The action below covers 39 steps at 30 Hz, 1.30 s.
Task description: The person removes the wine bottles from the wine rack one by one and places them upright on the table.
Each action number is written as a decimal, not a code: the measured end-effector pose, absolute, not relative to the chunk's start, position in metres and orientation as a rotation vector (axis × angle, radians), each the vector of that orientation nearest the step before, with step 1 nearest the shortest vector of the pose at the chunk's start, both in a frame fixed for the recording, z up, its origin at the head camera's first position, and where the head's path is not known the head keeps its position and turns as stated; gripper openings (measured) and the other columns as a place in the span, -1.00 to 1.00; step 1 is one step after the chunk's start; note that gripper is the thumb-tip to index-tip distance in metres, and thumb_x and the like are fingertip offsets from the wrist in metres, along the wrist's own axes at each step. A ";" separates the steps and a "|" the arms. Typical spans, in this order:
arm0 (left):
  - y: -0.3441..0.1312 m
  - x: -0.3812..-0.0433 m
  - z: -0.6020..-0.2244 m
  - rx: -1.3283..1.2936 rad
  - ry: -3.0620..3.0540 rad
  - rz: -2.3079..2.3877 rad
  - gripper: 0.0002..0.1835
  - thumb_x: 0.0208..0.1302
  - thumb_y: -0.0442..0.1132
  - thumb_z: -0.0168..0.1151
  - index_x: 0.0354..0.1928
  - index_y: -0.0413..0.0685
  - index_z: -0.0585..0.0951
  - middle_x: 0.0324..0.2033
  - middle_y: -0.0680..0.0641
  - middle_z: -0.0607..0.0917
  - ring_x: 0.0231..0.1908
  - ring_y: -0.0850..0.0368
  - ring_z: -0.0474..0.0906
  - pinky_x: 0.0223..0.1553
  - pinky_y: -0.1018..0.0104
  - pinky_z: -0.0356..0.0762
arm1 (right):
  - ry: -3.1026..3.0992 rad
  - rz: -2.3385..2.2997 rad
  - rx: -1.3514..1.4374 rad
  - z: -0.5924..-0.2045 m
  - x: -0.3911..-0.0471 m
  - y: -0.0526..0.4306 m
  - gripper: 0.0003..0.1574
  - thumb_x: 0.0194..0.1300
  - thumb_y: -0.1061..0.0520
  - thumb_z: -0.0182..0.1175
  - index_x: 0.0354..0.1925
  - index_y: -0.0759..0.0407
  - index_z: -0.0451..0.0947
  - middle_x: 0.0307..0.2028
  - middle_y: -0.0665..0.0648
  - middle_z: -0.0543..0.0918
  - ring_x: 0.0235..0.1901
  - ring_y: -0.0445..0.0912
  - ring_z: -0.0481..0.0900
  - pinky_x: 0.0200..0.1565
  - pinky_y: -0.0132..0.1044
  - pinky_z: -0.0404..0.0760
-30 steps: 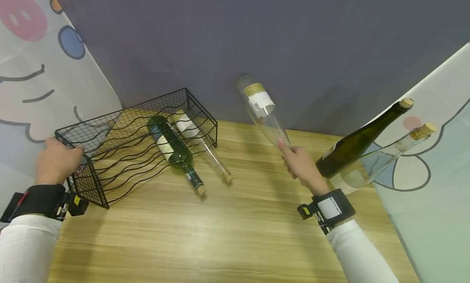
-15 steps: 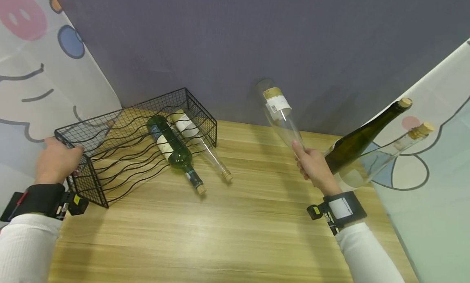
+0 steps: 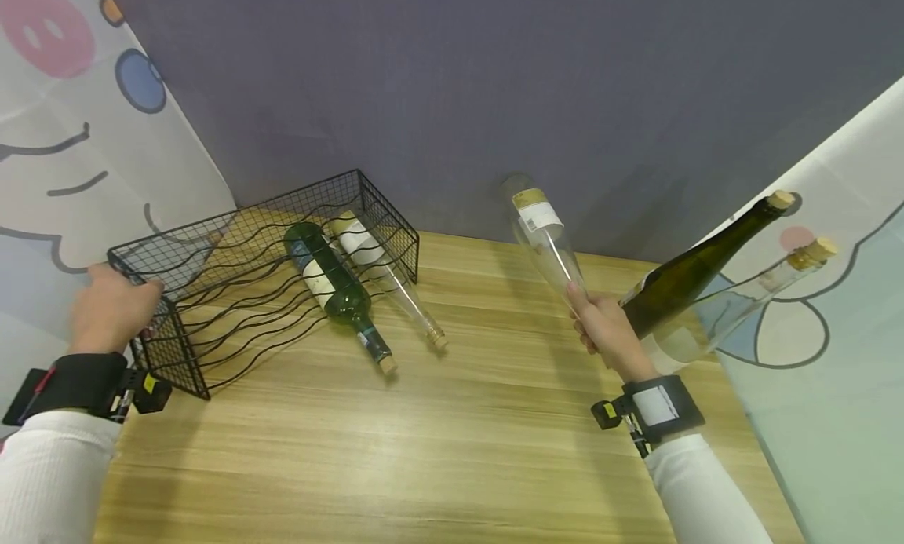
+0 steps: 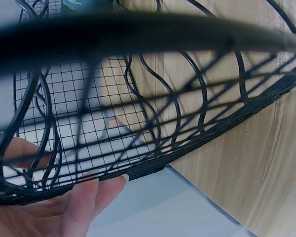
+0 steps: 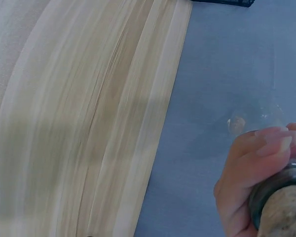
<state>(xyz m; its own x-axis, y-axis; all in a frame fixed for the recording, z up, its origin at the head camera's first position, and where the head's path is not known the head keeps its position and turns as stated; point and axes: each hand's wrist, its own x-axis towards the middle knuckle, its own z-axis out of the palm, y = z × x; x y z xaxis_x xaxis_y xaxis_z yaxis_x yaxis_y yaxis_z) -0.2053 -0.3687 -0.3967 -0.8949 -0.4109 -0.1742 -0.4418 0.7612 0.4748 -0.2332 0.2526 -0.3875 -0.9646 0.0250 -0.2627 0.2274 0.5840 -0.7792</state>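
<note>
My left hand (image 3: 113, 307) grips the left end of a black wire wine rack (image 3: 198, 348), thumb over the top rail and fingertips under the mesh in the left wrist view. On the rack's wavy bars lie a dark green wine bottle (image 3: 330, 281) and a clear corked bottle (image 3: 384, 269), necks toward me. My right hand (image 3: 609, 330) holds a clear glass bottle (image 3: 540, 230) by its neck, its base pointing up and away near the grey wall. The cork (image 5: 286, 215) of this bottle shows large in the right wrist view, beside the curled fingers.
At the right stand a tall olive-green corked bottle (image 3: 695, 265) and a clear corked bottle (image 3: 741, 301), close together just beyond my right hand. A grey wall (image 3: 452, 96) rises behind the wooden table (image 3: 424, 450). Printed cloth panels (image 3: 56, 159) border both sides.
My right hand has moved right with the clear bottle, mostly in the first half second, then the bottle has dipped slightly lower. My left hand and the rack stay put.
</note>
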 end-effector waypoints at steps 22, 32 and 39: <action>-0.369 -0.205 -0.398 -0.704 2.887 0.817 -0.10 0.43 -0.03 -0.24 0.34 -0.78 -0.28 -0.28 -0.61 0.44 -0.31 -0.46 0.45 -0.42 -0.09 0.41 | 2.538 -1.139 0.196 -0.391 -0.233 0.263 -0.34 0.53 -0.24 -0.21 -0.53 0.17 0.36 -0.72 -0.07 0.31 -0.72 -0.21 0.27 -0.58 -0.33 0.37; -0.370 -0.206 -0.398 -0.710 2.870 0.829 -0.08 0.44 0.00 -0.25 0.35 -0.76 -0.33 -0.16 -0.68 0.37 -0.21 -0.55 0.39 -0.36 -0.18 0.41 | 2.525 -1.141 0.170 -0.395 -0.233 0.261 -0.41 0.55 -0.13 -0.20 -0.50 0.22 0.37 -0.66 -0.04 0.34 -0.69 -0.21 0.28 -0.57 -0.35 0.36; -0.371 -0.206 -0.399 -0.700 2.875 0.841 -0.08 0.43 0.00 -0.25 0.34 -0.76 -0.32 -0.17 -0.67 0.38 -0.21 -0.54 0.40 -0.35 -0.18 0.41 | 2.516 -1.131 0.179 -0.397 -0.233 0.260 -0.41 0.55 -0.13 -0.19 -0.57 0.16 0.33 -0.64 -0.02 0.37 -0.68 -0.19 0.30 -0.56 -0.34 0.38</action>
